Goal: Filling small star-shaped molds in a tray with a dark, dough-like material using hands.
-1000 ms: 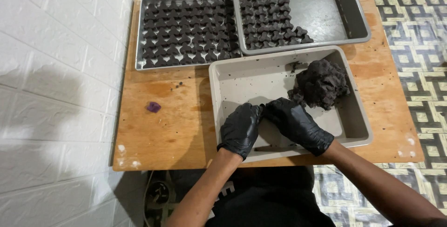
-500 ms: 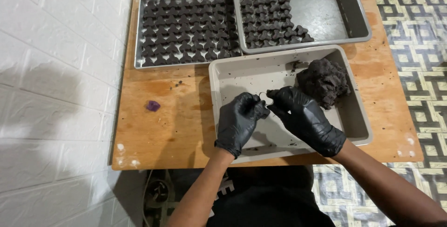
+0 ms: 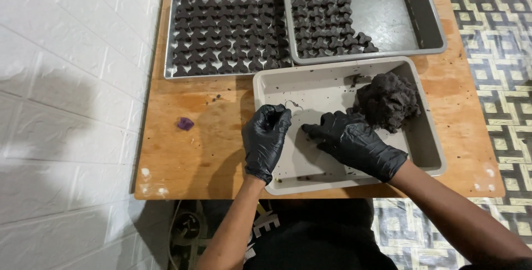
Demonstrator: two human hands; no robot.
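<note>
i see three containers on a small wooden table (image 3: 188, 153). nearest me is a beige rectangular tub (image 3: 288, 184), shallow, with smears and crumbs on its floor. in its far right corner sits a dark lump of dough-like mass (image 3: 388, 101), rough and crumbly. beyond it, at the table's far right, is a grey tub (image 3: 429, 21), its left half filled with rows of small dark shaped pieces (image 3: 327, 21), its right half bare. to the left of that lies a flat metal tray (image 3: 169, 54), packed edge to edge with the same dark pieces (image 3: 221, 32). i can make out no labels on any of them.

both my hands wear black gloves. my left hand (image 3: 266, 140) is curled over the tub's near left rim, fingers bent in; whether it pinches a bit of the mass i cannot tell. my right hand (image 3: 354, 142) lies flat and spread inside the tub, fingers pointing left, just beside the lump.

a small purple scrap (image 3: 185, 123) lies on the bare wood left of the tub, among dark specks. a white tiled wall (image 3: 66, 109) runs along the left, and a patterned floor (image 3: 499, 43) in green and cream shows on the right.
</note>
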